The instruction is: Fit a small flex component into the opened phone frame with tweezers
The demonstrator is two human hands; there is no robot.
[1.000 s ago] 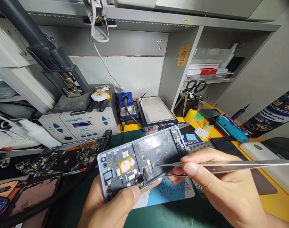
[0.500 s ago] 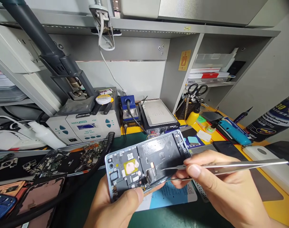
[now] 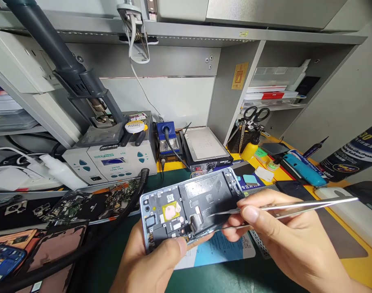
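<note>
My left hand grips an opened phone frame, thumb on its near edge and fingers underneath. The frame lies tilted above the bench, its dark inner side facing up. Pinched in my right hand are metal tweezers. One thin tip reaches over the frame beside a curled ribbon cable; I cannot tell whether it touches. A second thin metal end shows lower, along the frame's near edge. A pink patch with a yellow border lies inside the frame.
A hot-air station stands behind on the left, its black hose crossing the bench. Circuit boards and phone parts lie at left. A flat heating plate sits at the back. Scissors and a large can are at right.
The whole view has shifted slightly. The tweezers' rear end has swung a little left, while the tip stays near the curled ribbon cable. Both holds are unchanged.
</note>
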